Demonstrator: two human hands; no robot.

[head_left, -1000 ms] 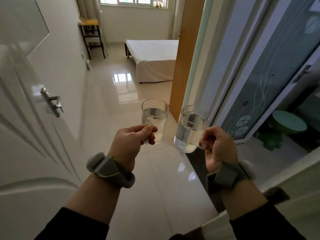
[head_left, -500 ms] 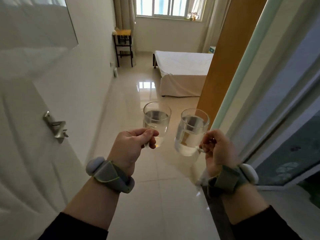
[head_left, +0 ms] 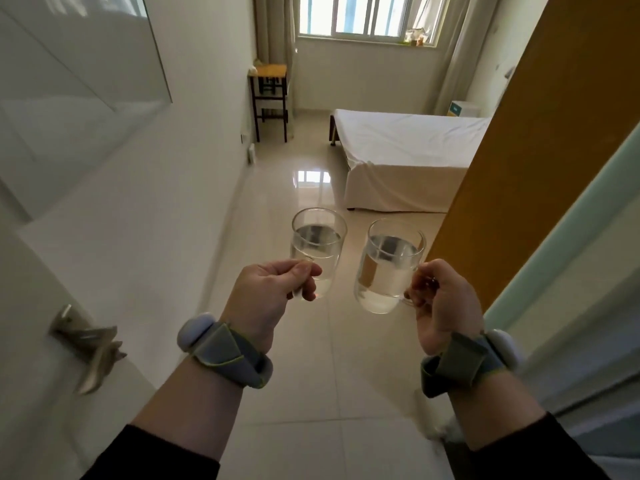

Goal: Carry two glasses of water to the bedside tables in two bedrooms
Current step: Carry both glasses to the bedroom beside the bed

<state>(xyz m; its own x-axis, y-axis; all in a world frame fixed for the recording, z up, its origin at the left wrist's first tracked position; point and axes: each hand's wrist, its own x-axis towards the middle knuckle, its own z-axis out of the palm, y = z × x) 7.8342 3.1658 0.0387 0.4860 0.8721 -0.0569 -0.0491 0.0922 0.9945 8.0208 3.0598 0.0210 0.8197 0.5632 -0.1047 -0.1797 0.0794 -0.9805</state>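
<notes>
My left hand (head_left: pixel 268 294) pinches the handle of a clear glass of water (head_left: pixel 318 249), held upright in front of me. My right hand (head_left: pixel 441 304) grips the handle of a second clear glass of water (head_left: pixel 386 268), close beside the first and tilted slightly left. Both glasses are more than half full. Ahead lies a bed (head_left: pixel 408 147) with a white sheet. A small white bedside table (head_left: pixel 464 109) with a box on it stands past the bed's far right corner, partly hidden by an orange panel.
An open white door (head_left: pixel 52 271) with a metal handle (head_left: pixel 88 344) is at my left. The orange panel (head_left: pixel 540 133) and a pale door frame (head_left: pixel 571 271) bound the right. A tall wooden stand (head_left: pixel 272 98) is by the far left wall under the window (head_left: pixel 367 15). Glossy tile floor (head_left: pixel 311 358) runs ahead.
The view has advanced through the doorway and turned slightly left; the bed and window look nearer, and the glass door at right has left the view. Both hands still hold their glasses.
</notes>
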